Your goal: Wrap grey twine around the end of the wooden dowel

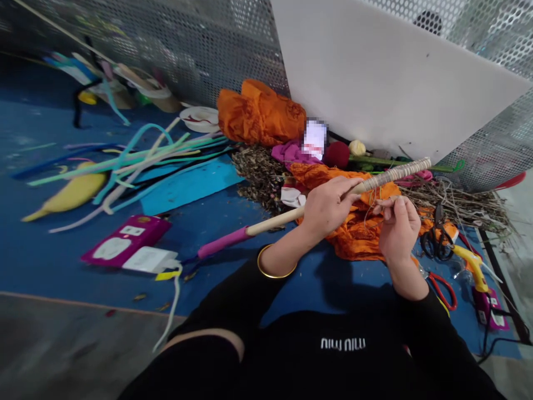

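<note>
A long wooden stick [275, 221] slants across the view, its lower end in a pink sleeve [222, 243] and its upper end wound with pale cord [395, 174]. My left hand [328, 205] is wrapped round the stick's middle, just below the wound part. To the right of it and a little under the wound end, my right hand [397, 222] pinches a thin strand of twine, thumb against fingers. Orange cloth [353, 239] lies beneath the stick and both hands.
Dried stems [478, 203], black scissors [437, 236], red-handled scissors [444, 291] and a yellow glue gun [474, 264] lie at the right. A phone [315, 139] leans at the back. Pipe cleaners [125, 166], a yellow gourd-like object [75, 191] and a purple power strip [125, 239] are left.
</note>
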Action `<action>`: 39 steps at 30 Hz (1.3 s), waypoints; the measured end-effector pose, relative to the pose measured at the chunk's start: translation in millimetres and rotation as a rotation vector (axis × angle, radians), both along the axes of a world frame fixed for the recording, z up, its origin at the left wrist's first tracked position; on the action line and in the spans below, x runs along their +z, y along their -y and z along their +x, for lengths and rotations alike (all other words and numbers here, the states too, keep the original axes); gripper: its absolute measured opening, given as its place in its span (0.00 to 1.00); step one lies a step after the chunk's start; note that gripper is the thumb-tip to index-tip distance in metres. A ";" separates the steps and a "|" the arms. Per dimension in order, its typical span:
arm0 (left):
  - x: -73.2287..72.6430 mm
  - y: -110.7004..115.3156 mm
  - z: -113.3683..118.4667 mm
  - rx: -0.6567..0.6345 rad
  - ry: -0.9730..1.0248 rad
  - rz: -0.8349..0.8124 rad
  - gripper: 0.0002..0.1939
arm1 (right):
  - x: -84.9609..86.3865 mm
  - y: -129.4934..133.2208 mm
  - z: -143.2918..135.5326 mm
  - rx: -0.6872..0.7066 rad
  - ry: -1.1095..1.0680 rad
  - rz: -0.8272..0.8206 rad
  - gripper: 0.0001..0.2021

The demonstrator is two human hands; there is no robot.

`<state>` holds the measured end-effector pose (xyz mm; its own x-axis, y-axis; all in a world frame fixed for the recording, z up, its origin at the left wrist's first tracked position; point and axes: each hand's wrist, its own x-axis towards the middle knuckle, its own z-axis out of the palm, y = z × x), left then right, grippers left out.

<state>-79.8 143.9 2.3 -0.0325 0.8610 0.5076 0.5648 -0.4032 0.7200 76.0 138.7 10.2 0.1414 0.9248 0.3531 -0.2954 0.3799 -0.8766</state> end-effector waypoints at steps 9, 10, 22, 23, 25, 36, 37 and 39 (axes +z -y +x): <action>-2.3 0.3 3.3 0.090 -0.186 0.014 0.18 | 0.4 12.0 8.1 -0.047 0.693 0.399 0.16; -2.9 0.8 5.0 0.089 -0.225 0.006 0.18 | -0.2 12.4 7.7 -0.074 0.822 0.544 0.16; 0.4 5.7 5.7 -0.045 -0.520 -0.064 0.14 | 21.6 4.4 37.0 0.009 0.828 0.499 0.13; 1.8 6.6 6.3 -0.046 -0.523 -0.091 0.14 | 23.6 2.6 40.7 -0.014 0.823 0.481 0.13; 4.2 8.2 6.7 -0.051 -0.528 -0.120 0.13 | 25.2 -1.8 45.6 -0.074 0.826 0.468 0.12; 3.8 7.9 2.6 -0.045 -0.536 -0.076 0.09 | 29.2 -7.1 52.5 -0.007 0.712 0.388 0.13; 4.1 7.9 2.9 -0.044 -0.538 -0.080 0.09 | 29.8 -7.0 53.3 0.028 0.719 0.393 0.13; 5.3 8.2 3.3 -0.047 -0.549 -0.091 0.10 | 29.5 -7.8 54.0 0.081 0.723 0.395 0.13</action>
<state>-76.5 135.8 7.6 0.2553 0.8964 0.3625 0.8497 -0.3869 0.3582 130.0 146.5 39.7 -0.3075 0.7109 0.6325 0.2502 0.7017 -0.6671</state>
